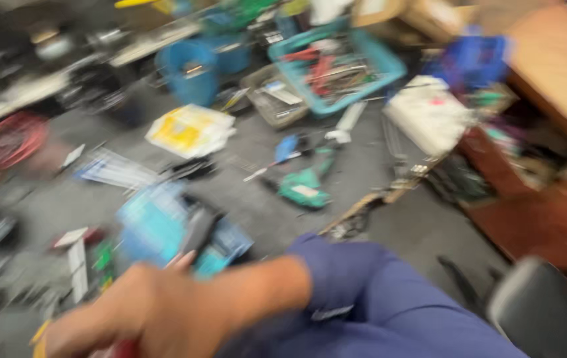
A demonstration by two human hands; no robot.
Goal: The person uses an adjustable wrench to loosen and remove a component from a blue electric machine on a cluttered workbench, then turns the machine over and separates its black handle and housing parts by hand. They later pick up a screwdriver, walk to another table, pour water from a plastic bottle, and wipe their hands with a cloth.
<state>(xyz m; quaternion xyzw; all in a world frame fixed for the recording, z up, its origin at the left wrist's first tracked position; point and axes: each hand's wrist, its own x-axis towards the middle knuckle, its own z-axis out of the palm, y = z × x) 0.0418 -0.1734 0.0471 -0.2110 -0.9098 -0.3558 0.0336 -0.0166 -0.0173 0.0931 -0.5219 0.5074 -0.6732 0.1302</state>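
The picture is heavily motion-blurred, so only coarse shapes can be told apart. One hand (141,311) shows at the bottom left, on a forearm that comes out of a blue sleeve (376,298) from the right; whether it is the left or the right hand cannot be told from this view, and no second hand is seen. The fingers look curled together, and something red with a bit of yellow (114,348) shows at the lower edge of the hand, but the blur hides whether the hand is clamped on it or merely lies over it.

Just beyond the hand, on the grey floor (389,166), lies a light-blue box-like thing with a dark part (177,229), the nearest thing to the fingers and apart from them. Further out from the hand lie a green tool (303,189), a yellow and white packet (190,129), and, well beyond, a teal basket (389,69) holding red-handled tools. A blue bucket (187,73) stands to the left of that basket. A white bundle (429,116) and a brown wooden cabinet (548,199) lie far off to the right of the hand.

As for progress, the things lie scattered all round the hand, and nothing appears sorted or gathered near it; any work seems at an early or middle stage, though the blur allows no firmer judgement.
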